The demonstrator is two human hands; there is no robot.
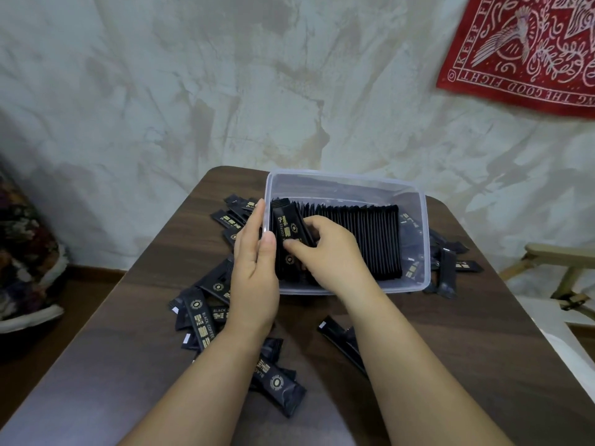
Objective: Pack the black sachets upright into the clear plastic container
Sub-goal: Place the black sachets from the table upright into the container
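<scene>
The clear plastic container (415,201) stands on the far half of a dark wooden table (450,349). A tight row of black sachets (370,239) stands upright inside it. My right hand (331,255) reaches into the container's left end and pinches a black sachet (286,226) with gold print at the front of the row. My left hand (254,268) lies flat with straight fingers against the container's left wall. Loose sachets (206,313) lie scattered left of the container, more sachets (277,378) between my forearms, and others (447,272) to its right.
A stained pale wall rises behind the table, with a red patterned cloth (528,49) hanging at the upper right. A wooden frame (560,262) stands to the right of the table. A floral fabric bundle (22,252) sits at the left.
</scene>
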